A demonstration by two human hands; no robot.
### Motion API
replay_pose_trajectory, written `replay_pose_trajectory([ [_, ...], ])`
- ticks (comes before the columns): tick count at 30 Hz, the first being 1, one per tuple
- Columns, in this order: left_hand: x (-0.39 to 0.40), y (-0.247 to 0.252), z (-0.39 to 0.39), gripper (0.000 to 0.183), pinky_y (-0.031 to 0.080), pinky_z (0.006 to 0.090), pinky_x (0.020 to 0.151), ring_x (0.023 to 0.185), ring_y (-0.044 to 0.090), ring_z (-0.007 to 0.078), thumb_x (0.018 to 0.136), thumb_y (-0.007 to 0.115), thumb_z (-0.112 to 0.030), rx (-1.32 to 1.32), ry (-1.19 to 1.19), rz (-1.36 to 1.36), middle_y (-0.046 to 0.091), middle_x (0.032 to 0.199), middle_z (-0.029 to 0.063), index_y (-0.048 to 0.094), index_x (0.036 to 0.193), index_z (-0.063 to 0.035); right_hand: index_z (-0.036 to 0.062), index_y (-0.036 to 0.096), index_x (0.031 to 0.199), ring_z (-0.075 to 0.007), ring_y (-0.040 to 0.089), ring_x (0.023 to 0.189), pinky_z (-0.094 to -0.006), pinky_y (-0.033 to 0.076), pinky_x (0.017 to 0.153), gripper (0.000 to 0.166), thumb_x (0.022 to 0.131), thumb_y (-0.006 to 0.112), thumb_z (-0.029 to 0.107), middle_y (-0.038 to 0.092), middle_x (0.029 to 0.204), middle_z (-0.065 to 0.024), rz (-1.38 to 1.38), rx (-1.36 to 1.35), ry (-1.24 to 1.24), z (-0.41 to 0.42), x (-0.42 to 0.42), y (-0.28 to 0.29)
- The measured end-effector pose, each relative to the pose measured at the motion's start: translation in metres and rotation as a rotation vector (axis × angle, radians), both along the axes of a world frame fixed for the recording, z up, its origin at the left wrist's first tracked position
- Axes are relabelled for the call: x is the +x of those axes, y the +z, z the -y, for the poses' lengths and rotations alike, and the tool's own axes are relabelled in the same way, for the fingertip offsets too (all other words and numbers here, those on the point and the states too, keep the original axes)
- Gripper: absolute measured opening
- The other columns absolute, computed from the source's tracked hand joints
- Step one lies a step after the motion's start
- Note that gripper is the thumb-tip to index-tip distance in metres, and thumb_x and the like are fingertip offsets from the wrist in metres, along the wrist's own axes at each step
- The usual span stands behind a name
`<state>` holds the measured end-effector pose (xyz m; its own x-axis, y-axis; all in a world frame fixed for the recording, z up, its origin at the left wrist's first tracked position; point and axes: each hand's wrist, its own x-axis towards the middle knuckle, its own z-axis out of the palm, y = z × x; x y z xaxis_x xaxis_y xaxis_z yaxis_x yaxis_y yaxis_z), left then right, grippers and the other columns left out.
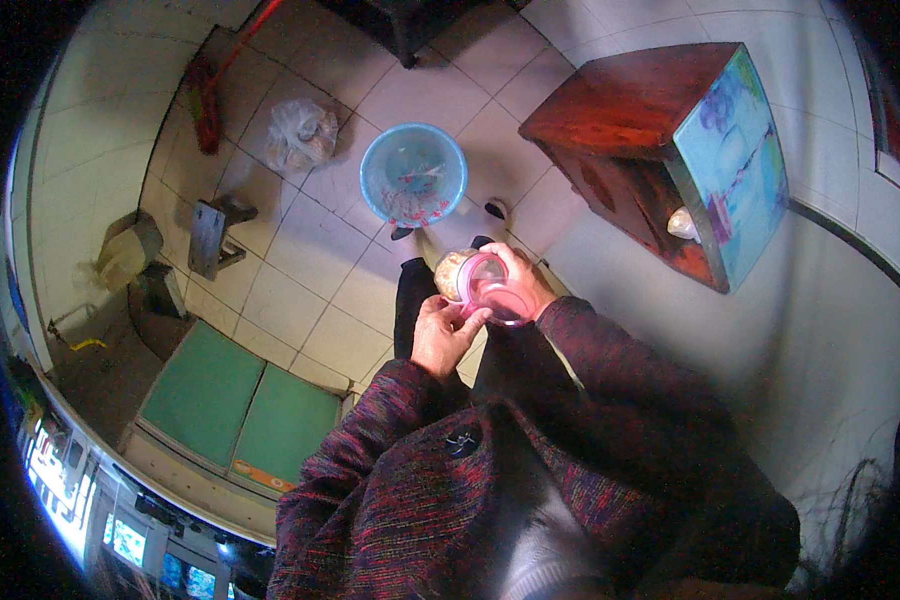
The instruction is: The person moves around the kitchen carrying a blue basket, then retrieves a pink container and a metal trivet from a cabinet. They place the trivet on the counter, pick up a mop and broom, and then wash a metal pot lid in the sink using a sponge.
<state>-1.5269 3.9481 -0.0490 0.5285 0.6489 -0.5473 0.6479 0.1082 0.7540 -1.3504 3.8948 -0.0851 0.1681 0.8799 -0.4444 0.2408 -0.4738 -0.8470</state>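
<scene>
My right hand point(526, 279) grips a clear jar point(452, 276) from its right side. The jar is tilted, and pale, lumpy contents show through its wall. Around its mouth runs a pink rim, with a round pink see-through lid point(508, 304) standing open beside it. My left hand point(442, 337) pinches the pink lid's edge between thumb and fingers, close to the rim. Both hands are in front of my lap. On the floor beyond them stands a light-blue plastic bucket point(414, 135) with red marks or bits on its inner side.
A knotted clear plastic bag point(300, 135) and a small stool point(208, 236) are on the tiled floor to the left. A red-brown wooden cabinet point(630, 97) with a painted side stands at right, a small pale bundle point(682, 223) inside. Green panels point(202, 390) lie at lower left.
</scene>
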Motion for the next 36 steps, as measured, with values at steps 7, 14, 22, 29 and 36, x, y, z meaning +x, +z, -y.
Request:
replay_pose_trajectory([
  [7, 0.007, -0.002, -0.010, 0.055, 0.047, 0.0275, 0.069, 0.069, 0.062, 0.0195, 0.076, 0.065, -0.039, -0.288, 0.148, -0.193, 0.065, 0.076, 0.0137, 0.054, 0.100, 0.0100, 0.0059, 0.034, 0.130, -0.0165, 0.051, 0.101, -0.0321, 0.044, 0.084, 0.061, 0.084, 0.053, 0.041, 0.051, 0.113, -0.0068, -0.757, -0.544, -0.329, -0.002, 0.034, 0.020],
  [14, 0.024, 0.007, 0.008, 0.028, 0.045, 0.0314, 0.067, 0.073, 0.059, 0.0261, 0.080, 0.062, -0.026, -0.180, 0.087, 0.070, 0.059, 0.081, 0.0161, 0.065, 0.078, 0.0019, 0.0096, 0.034, 0.129, -0.0193, 0.041, 0.114, -0.0362, 0.043, 0.087, 0.066, 0.077, 0.063, 0.039, 0.043, 0.123, -0.0055, -0.826, -0.423, -0.584, 0.023, 0.016, 0.004],
  [22, 0.039, -0.007, 0.021, 0.031, 0.045, 0.0328, 0.066, 0.072, 0.058, 0.0289, 0.081, 0.058, -0.028, -0.169, 0.086, 0.131, 0.059, 0.080, 0.0172, 0.064, 0.077, 0.0016, 0.0195, 0.030, 0.132, -0.0195, 0.041, 0.113, -0.0425, 0.046, 0.082, 0.069, 0.076, 0.064, 0.041, 0.041, 0.124, -0.0011, -1.085, -0.432, -0.677, 0.027, 0.027, 0.013],
  [29, 0.092, -0.006, 0.016, 0.034, 0.043, 0.0387, 0.069, 0.077, 0.054, 0.0328, 0.082, 0.056, -0.031, -0.148, -0.113, 0.237, 0.053, 0.081, 0.0199, 0.059, 0.083, 0.0033, 0.0128, 0.040, 0.125, -0.0189, 0.048, 0.107, -0.0377, 0.042, 0.088, 0.065, 0.075, 0.059, 0.051, 0.047, 0.118, -0.0053, -1.019, -0.298, -0.796, 0.044, 0.067, 0.016],
  [36, 0.130, 0.000, 0.026, 0.048, 0.039, 0.0406, 0.089, 0.108, 0.044, 0.0386, 0.081, 0.058, -0.025, -0.089, -0.108, 0.366, 0.045, 0.117, 0.0242, 0.040, 0.120, -0.0043, 0.0079, 0.032, 0.128, -0.0407, 0.041, 0.114, -0.0554, 0.035, 0.093, 0.069, 0.080, 0.048, 0.055, 0.037, 0.128, -0.0194, -0.951, -0.057, -1.208, 0.072, 0.135, 0.016],
])
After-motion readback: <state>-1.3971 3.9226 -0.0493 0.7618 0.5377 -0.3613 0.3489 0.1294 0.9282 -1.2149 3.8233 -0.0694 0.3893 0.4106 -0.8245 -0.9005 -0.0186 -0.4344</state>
